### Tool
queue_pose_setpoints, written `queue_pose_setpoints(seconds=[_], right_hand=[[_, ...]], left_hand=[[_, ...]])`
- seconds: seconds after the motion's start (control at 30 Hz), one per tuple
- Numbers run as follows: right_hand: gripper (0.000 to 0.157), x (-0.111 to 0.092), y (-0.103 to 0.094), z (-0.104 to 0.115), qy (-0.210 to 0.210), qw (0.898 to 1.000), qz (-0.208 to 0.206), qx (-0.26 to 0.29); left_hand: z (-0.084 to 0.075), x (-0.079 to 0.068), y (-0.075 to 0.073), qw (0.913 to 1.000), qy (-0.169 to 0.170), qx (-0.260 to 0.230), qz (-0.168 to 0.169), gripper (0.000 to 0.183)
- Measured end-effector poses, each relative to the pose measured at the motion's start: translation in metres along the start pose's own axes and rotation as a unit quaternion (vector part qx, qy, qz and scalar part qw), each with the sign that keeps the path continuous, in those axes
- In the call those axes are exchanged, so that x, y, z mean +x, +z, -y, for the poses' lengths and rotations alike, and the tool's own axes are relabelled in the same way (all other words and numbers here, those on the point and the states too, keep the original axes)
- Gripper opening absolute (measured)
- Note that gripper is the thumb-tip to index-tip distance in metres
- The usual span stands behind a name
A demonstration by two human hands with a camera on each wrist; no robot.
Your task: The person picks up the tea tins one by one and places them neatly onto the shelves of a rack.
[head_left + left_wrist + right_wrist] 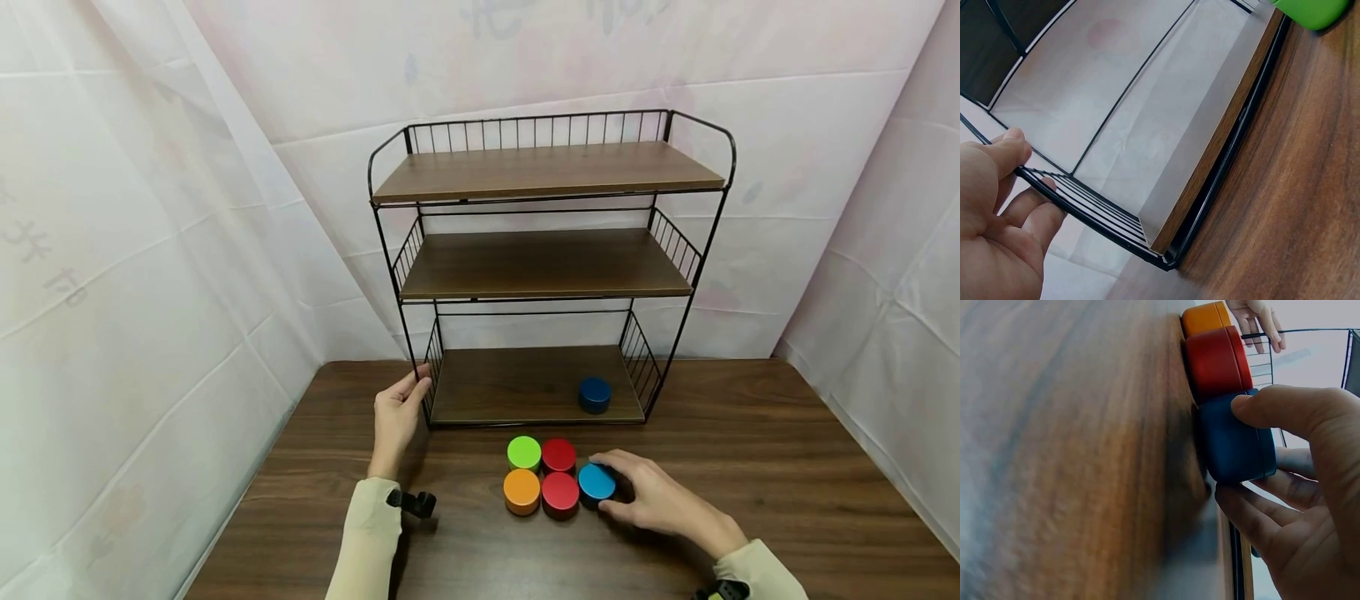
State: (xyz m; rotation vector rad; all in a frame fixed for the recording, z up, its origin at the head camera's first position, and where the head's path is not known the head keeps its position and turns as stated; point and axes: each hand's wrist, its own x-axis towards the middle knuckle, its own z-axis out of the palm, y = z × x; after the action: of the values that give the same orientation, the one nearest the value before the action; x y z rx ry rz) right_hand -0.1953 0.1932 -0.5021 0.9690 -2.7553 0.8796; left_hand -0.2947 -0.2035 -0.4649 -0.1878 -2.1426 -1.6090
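Note:
My left hand (396,417) grips the front left wire post of a three-tier shelf rack (543,267), low down near the bottom board. In the left wrist view, the thumb and fingers hold the black wire frame (1094,227) from both sides. My right hand (660,500) holds a blue round tin (597,480) on the table between thumb and fingers. Beside that tin stand two red tins (560,493), with an orange tin (521,490) and a green tin (524,452) to their left. Another blue tin sits on the bottom board's right side.
The rack stands at the back of the wooden table (750,442), above the cluster of tins. White printed cloth (150,250) hangs behind and along both sides. Wire railings edge the rack's boards.

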Motion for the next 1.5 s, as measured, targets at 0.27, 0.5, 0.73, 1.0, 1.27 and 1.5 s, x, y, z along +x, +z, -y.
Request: queue_pose_setpoints(seconds=[0.27,0.5,0.73,1.0,1.27,1.5], right_hand=[[0.058,0.006,-0.011,-0.002,0.008,1.0,-0.009,0.001],[0.057,0.013,-0.025,-0.002,0.005,0.999,-0.04,-0.002],[0.058,0.021,-0.031,-0.001,-0.003,0.998,-0.054,0.013],[0.058,0.032,-0.034,0.005,0.0,0.998,-0.058,0.019],[0.058,0.042,-0.037,0.012,0.014,0.999,-0.045,0.025],[0.059,0.057,-0.037,0.013,0.015,0.999,-0.037,0.018]], left_hand=[[0.022,0.004,0.002,1.0,-0.007,0.003,-0.006,0.035],[0.025,0.004,0.001,1.0,-0.002,0.005,-0.008,0.036],[0.022,0.004,0.001,1.0,0.001,0.006,-0.007,0.033],[0.024,0.004,0.001,0.9999,0.003,0.013,-0.007,0.034],[0.025,0.004,0.002,1.0,0.004,0.003,-0.005,0.036],[0.025,0.005,0.003,0.9999,-0.002,0.005,-0.015,0.034]])
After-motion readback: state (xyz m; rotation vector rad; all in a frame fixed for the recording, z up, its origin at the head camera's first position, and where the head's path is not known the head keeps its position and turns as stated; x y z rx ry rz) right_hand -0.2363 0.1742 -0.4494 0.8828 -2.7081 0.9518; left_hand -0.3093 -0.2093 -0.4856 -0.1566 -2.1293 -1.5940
